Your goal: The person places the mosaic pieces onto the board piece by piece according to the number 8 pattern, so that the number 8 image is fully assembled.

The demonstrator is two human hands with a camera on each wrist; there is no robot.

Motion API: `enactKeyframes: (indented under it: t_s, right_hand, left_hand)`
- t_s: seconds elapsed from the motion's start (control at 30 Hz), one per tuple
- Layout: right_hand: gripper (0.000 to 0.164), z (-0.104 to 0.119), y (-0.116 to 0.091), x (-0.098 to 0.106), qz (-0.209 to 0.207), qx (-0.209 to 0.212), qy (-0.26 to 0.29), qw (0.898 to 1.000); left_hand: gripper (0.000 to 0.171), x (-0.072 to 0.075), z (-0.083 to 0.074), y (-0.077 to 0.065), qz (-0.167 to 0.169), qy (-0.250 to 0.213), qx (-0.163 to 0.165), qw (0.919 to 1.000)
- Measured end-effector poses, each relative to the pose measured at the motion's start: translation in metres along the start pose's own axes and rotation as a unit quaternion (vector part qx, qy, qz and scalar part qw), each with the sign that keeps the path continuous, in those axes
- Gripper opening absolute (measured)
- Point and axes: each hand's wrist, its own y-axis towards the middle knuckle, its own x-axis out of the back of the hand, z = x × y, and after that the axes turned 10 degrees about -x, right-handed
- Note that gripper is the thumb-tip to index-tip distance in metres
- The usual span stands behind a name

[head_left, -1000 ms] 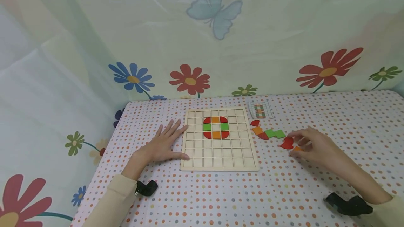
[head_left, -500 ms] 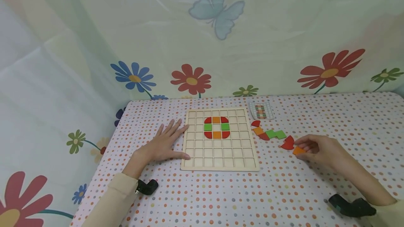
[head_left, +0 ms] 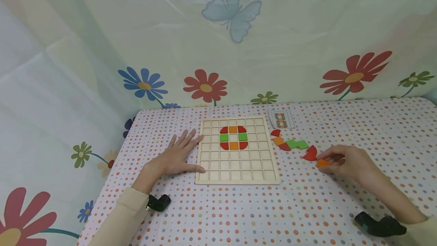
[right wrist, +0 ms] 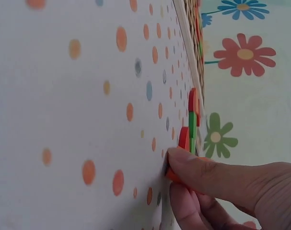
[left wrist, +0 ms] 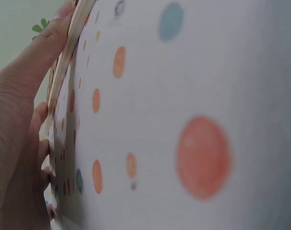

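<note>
My left hand [head_left: 176,158] lies flat with fingers spread, its fingertips and thumb on the left edge of the wooden grid board [head_left: 222,176]. In the left wrist view, the thumb [left wrist: 42,50] rests against the board's rim. On the board, red quarter-round, orange and green tiles form a ring around one bare cell. Right of the board, my right hand [head_left: 353,164] pinches an orange square tile [head_left: 322,163] between thumb and fingers. Two red quarter-round tiles [head_left: 310,154] lie just left of its fingertips. The right wrist view shows the thumb over the orange tile [right wrist: 171,176].
Between board and right hand lie green tiles [head_left: 297,144], another orange tile [head_left: 278,141] and red quarter-round tiles [head_left: 275,133]. A printed pattern card [head_left: 288,119] sits by the board's upper right corner. A flowered cloth backdrop [head_left: 293,48] rises behind the dotted tablecloth [head_left: 218,215].
My right hand has shifted slightly right, its fingers drawing away from the red tiles and uncovering more of the orange tile. The left hand stays on the board's edge.
</note>
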Motion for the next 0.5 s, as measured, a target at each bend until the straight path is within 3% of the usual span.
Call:
enactKeyframes:
  t_s: [0.27, 0.5]
  right_hand:
    - [0.031, 0.020, -0.006, -0.005, -0.018, 0.078, 0.005, 0.997]
    - [0.030, 0.072, 0.005, -0.019, 0.002, 0.144, 0.037, 0.989]
  left_hand:
    - [0.110, 0.000, 0.001, 0.000, -0.001, 0.003, -0.002, 1.0000]
    - [0.110, 0.000, 0.000, 0.001, 0.003, 0.001, 0.000, 1.0000]
